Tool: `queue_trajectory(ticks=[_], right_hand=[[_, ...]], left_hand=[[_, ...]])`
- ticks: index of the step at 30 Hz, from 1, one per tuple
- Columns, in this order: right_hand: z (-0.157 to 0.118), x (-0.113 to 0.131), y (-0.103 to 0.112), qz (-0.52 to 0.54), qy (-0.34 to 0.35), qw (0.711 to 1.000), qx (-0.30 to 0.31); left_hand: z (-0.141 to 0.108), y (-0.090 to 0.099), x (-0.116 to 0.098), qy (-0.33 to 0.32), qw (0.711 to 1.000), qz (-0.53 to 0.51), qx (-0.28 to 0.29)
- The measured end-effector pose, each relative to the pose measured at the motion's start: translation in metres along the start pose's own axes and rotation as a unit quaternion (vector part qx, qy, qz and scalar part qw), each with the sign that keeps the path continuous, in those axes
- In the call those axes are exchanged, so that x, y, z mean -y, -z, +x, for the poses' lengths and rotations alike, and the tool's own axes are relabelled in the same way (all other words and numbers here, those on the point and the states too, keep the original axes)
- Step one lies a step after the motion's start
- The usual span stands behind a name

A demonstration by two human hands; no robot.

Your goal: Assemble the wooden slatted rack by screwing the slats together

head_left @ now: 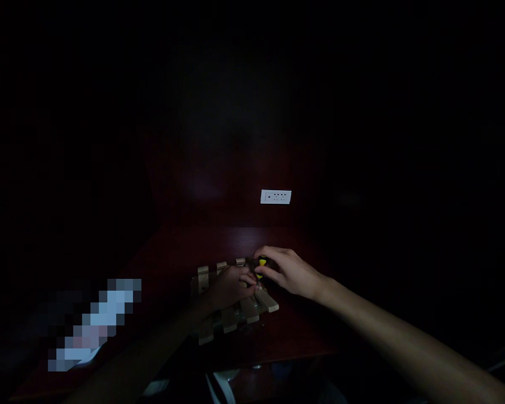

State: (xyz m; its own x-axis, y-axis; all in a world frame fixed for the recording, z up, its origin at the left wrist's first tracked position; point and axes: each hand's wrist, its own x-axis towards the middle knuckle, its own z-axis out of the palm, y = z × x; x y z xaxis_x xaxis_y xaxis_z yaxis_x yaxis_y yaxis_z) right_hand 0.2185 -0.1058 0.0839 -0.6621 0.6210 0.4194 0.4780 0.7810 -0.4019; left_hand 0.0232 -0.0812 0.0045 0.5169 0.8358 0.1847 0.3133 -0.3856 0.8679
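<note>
My right hand (287, 270) is closed around the yellow and black handle of a screwdriver (261, 262), held roughly upright with its lower end pointing down at the wood. Just left of it, my left hand (234, 285) lies over a slatted wooden piece (229, 320), its fingers drawn together by the screwdriver's lower end. What those fingers pinch is too dark and small to make out. Several pale slats lie side by side, and the rightmost slat (267, 299) sits at an angle under the screwdriver. The left hand covers the middle of the slats.
Dark red tabletop (294, 331) carries the slats. A white socket panel (276, 197) is on the wall behind. At the left, a bright pixelated object (105, 317) lies near the left forearm. Most of the surroundings are too dark to see.
</note>
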Motion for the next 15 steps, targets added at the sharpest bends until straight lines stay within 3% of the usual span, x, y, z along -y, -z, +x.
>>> queue_trajectory(ticks=[4,15], right_hand=[[-0.006,0.0,-0.008,0.001,-0.001,0.999,-0.046],[-0.008,-0.008,-0.008,0.04,-0.019,0.995,-0.093]], left_hand=[[0.002,-0.001,0.008,-0.016,1.0,-0.012,0.009],[0.005,-0.003,0.013,-0.023,1.0,0.002,-0.001]])
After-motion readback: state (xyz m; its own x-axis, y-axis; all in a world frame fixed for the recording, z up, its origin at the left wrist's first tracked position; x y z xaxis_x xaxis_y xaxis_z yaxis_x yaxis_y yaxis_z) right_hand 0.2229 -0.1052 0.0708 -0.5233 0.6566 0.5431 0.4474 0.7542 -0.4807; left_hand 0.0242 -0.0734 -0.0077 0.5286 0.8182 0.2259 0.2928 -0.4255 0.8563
